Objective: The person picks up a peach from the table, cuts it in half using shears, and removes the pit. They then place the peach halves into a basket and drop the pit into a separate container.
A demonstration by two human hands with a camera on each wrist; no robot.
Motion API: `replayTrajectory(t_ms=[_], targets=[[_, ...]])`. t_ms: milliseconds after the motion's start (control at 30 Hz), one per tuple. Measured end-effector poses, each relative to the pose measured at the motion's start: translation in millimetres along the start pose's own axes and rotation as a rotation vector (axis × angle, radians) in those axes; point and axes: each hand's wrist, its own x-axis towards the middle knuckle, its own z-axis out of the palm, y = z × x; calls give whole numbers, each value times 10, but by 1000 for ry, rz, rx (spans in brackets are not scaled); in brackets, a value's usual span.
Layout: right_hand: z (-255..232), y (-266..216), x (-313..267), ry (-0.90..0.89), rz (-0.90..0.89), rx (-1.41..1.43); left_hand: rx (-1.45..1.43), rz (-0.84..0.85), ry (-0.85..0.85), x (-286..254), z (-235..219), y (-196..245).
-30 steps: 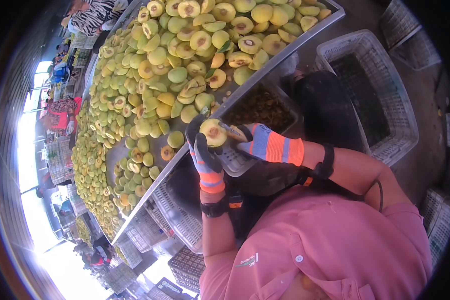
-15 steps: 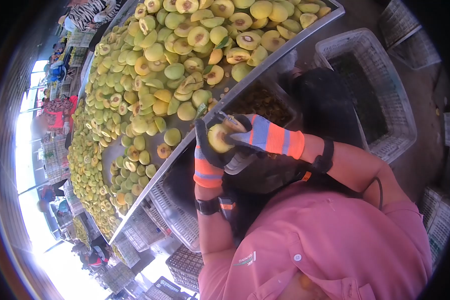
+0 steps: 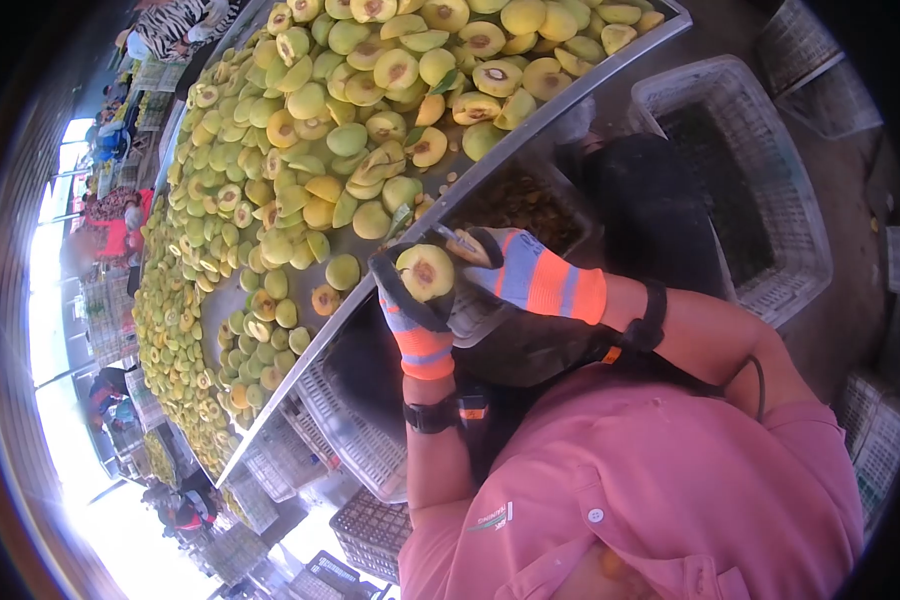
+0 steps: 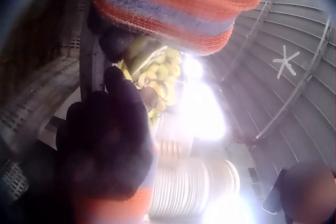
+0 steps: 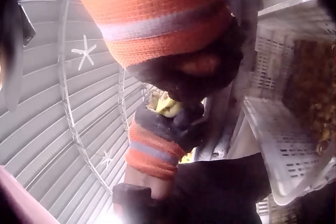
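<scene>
Approx. mid-job, judging by the held stone-fruit half: it's been cut open, brown centre exposed, but whether coring is finished can't be told. It's gripped in the L hand, fingers curled round it, at the near edge of the metal table. A small tool is pinched in the R hand, just beside the fruit. Lots left, prob.: a big heap of cut fruit is spread far & left, many pcs w/ brown centres showing. Brown scraps are held in a bin, near side, right of table.
</scene>
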Motion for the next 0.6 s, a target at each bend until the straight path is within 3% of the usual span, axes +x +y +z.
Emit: replayTrajectory(t_ms=[133, 267, 333, 433, 600], targets=[[-22, 16, -32, -136, 73, -198, 4, 98, 2, 42, 41, -115], [-25, -9, -42, -154, 140, -303, -507, -396, -16, 10, 174, -95], [-27, -53, -50, -159, 168, -300, -824, -517, 65, -2, 222, -113], [-10, 6, -50, -179, 171, -294, -759, -451, 65, 2, 231, -38], [-4, -49, -45, -228, 260, -363, -766, -518, 78, 40, 218, 115]])
